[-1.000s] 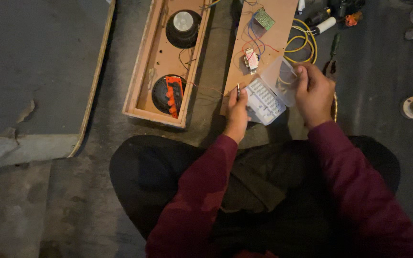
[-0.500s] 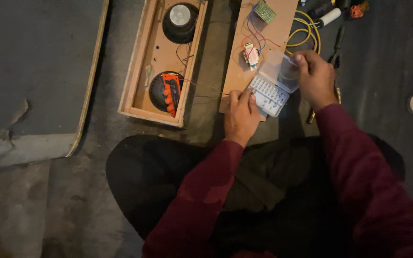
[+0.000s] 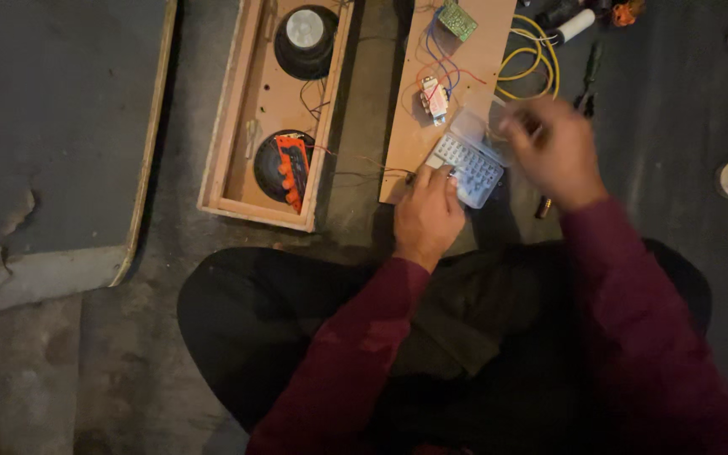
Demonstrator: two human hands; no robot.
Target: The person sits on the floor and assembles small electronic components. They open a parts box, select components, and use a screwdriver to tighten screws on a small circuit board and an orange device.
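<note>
Since the earlier frame, the right hand had lifted off the far right corner of the small clear plastic parts box and drifted slightly right; it was motion-blurred, fingers curled as if pinching something tiny, though whether it held anything could not be told. The left hand had barely shifted, staying at the box's near left edge.

A person in maroon sleeves sat cross-legged on a dark concrete floor, seen from above. The left hand lay knuckles up, fingers bent loosely and fingertips pressing the box's near left corner, steadying it rather than closing around it. The box rested on the near end of a long wooden board, its white gridded tray toward the near side and its clear lid open toward the far right. Its long axis ran diagonally from near right to far left. From the right hand the box lay just to the left and slightly nearer; the left hand was the closer of the two, touching it.

On the board, farther away, sat a small white component with red and blue wires and a green circuit board. A yellow wire coil lay at the board's right edge. To the left stood an open wooden speaker cabinet holding two round speakers.
</note>
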